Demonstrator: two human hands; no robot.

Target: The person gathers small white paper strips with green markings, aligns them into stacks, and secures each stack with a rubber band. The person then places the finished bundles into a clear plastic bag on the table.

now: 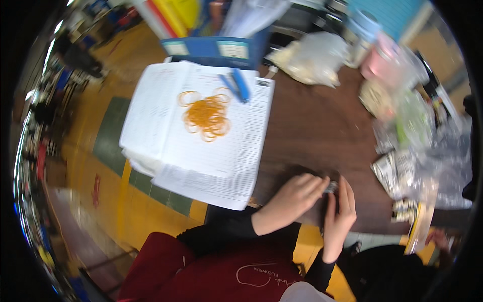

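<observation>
Close to the table's near edge, my two hands meet over the dark brown tabletop. Between their fingertips is a small greyish thing [330, 187], too small and blurred to name. My left hand [294, 200] reaches in from the left, its fingers pressed together and bent toward the small thing. My right hand [340, 214] comes up from below, thumb and fingers closed round the thing's right side. Left of my hands, an open notebook [146, 105] with loose printed sheets bears a heap of orange rubber bands [207, 118] and a blue stapler-like tool [239, 85].
A blue file holder [214, 53] stands behind the notebook. Several clear plastic bags [322, 58] and packets [395, 173] crowd the far and right sides of the brown table [312, 121]. Another person's hand [439, 239] shows at lower right. Yellow floor [121, 65] lies to the left.
</observation>
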